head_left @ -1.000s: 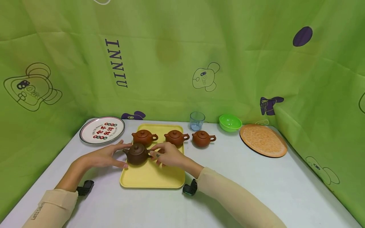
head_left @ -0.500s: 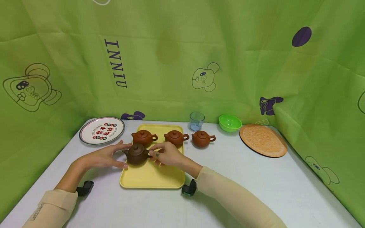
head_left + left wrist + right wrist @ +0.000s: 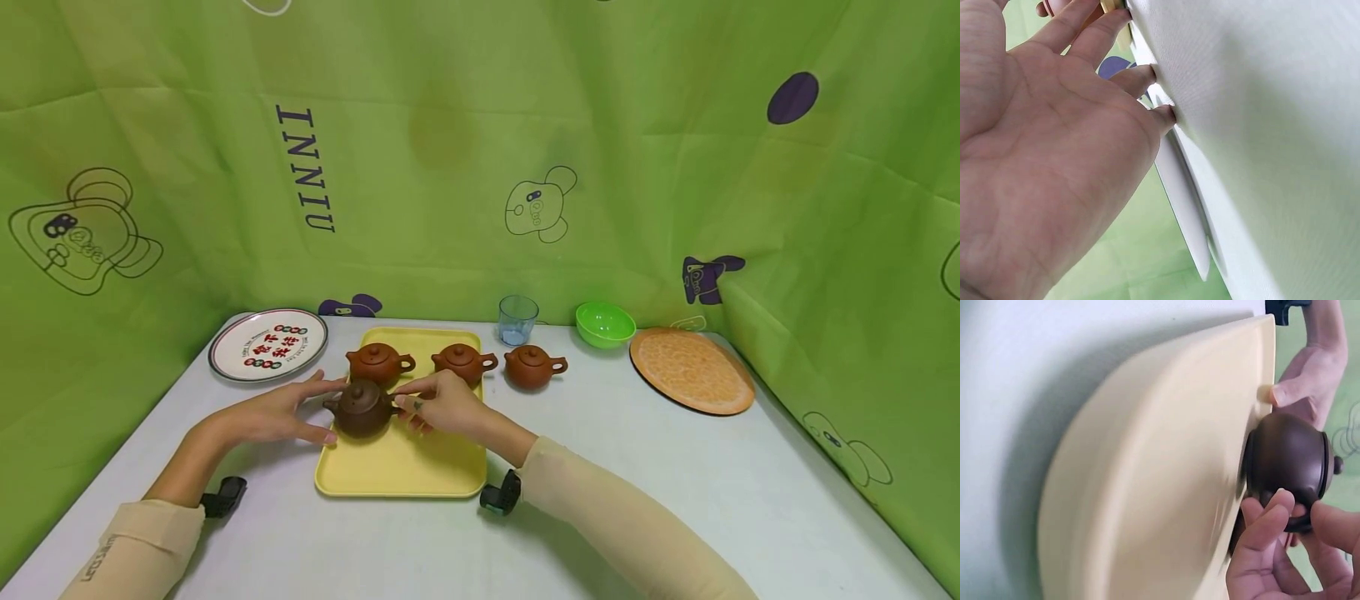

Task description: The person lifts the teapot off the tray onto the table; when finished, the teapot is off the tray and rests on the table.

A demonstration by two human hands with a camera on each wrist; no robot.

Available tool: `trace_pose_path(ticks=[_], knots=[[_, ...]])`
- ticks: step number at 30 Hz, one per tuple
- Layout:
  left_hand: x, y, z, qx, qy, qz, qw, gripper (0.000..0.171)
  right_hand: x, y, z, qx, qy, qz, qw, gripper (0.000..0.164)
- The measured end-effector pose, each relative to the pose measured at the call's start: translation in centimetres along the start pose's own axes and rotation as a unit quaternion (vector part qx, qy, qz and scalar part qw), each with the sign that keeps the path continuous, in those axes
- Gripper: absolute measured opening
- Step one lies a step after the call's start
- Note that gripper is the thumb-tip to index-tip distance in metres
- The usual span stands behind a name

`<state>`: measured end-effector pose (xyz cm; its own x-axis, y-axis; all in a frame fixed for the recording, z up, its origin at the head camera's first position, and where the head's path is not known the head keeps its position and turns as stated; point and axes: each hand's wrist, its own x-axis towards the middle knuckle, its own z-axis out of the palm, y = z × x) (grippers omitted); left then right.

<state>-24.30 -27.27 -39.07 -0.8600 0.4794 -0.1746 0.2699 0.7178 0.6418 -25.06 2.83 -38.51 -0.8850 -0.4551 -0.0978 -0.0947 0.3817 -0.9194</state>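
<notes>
A bright green cloth with soft folds hangs behind and at both sides of a white table. On the cloth are printed the purple letters INNIU, some outlined animal heads and one purple oval. The light is rather even, and the shadows on the table are soft.

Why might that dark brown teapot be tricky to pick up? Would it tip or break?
The dark brown teapot looks hard and pottery-like, so a knock could chip it. Its lid seems a separate piece, so it might slide off if tilted. The right hand pinches the handle at one side, so the spout may dip when lifted.
</notes>
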Motion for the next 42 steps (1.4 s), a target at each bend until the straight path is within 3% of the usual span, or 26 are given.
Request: trace_pose_path(ticks=[22,42], knots=[[-0.1,-0.2,0.2,-0.004,-0.004,0.002,1.0000,0.092,-1.7,0.3,-3.9,0.002,-0.033,0.001,0.999,0.029],[-0.2,0.0,0.1,-0.012,0.001,0.002,0.9999,0.088,-3.5,1.0,-8.9,0.032,0.008,0.013,0.999,0.037]])
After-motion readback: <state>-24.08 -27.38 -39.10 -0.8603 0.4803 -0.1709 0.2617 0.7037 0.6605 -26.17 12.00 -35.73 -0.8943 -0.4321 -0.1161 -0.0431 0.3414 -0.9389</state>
